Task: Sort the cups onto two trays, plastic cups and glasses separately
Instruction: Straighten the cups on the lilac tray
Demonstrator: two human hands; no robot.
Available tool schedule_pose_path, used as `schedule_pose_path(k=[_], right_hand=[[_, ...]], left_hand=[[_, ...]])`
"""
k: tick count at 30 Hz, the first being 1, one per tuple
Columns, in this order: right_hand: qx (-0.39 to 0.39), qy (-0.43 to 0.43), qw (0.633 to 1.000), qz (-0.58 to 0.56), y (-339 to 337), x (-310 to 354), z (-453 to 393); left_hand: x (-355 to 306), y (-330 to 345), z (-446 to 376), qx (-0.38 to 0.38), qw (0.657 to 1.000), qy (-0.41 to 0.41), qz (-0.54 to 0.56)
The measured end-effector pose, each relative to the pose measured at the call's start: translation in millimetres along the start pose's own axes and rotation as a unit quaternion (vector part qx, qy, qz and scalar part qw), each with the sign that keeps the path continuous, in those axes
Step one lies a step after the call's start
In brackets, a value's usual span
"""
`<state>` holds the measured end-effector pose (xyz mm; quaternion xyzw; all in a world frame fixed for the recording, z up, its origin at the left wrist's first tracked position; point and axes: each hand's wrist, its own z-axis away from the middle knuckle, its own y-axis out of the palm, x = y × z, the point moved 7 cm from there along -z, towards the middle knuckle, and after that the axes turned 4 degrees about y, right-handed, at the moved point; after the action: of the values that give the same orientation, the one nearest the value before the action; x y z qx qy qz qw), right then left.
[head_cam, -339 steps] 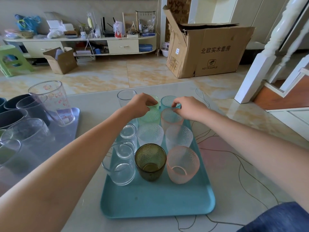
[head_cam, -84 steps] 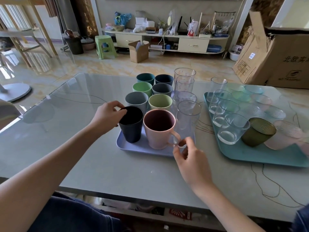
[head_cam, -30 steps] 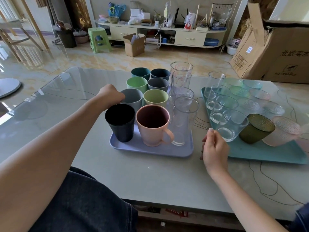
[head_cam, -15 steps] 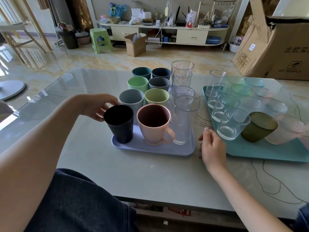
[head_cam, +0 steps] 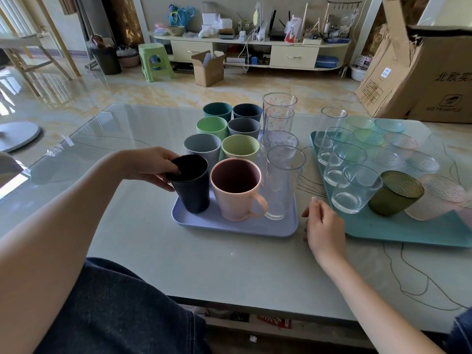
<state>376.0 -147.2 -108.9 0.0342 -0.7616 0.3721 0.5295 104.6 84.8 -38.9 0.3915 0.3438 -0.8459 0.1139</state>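
**Left hand on the black cup, right hand idle between the trays**

I see the left hand (head_cam: 150, 166) at centre left of the frame, its grip closed on the rim of the black cup (head_cam: 190, 183): the thumb hooks inside the rim and the fingers curl round the outer wall. That cup stands upright at the near-left corner of the lavender tray (head_cam: 229, 227), just beside the pink mug (head_cam: 236, 190), whose handle points toward the lower right.

Behind those two on the same tray I count six more opaque cups in two columns: grey (head_cam: 201, 148) and pale green (head_cam: 240, 149), then green (head_cam: 211, 127) and dark grey (head_cam: 244, 127), then teal (head_cam: 217, 111) and navy (head_cam: 247, 111). Along the tray's right edge runs a row of four tall clear tumblers, the nearest (head_cam: 283, 181) beside the pink mug.

The right hand (head_cam: 323, 226) sits at lower centre right, on or just above the surface (head_cam: 178, 272), between the two trays. Its grip holds nothing, the fingers loosely bent; I cannot tell whether they touch the teal tray (head_cam: 398, 233).

The teal tray fills the right of the frame. On it stand a column of clear glasses, the nearest (head_cam: 356, 190) at its front, a dark green glass (head_cam: 394, 192) and textured pale glasses in pink, green and blue tints behind.
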Motion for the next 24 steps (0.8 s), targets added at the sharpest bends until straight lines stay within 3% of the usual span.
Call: schedule_pose_path(k=[18,24], right_hand=[[0.001,-0.006,1.000,0.027,2,-4,-2],[0.006,-0.001,1.000,0.024,2,-3,-2]], left_hand=[[1,4,1,0.012,0.999,-0.036,-0.018],[-6,-10,9,-0.019,0.999,-0.037,-0.021]])
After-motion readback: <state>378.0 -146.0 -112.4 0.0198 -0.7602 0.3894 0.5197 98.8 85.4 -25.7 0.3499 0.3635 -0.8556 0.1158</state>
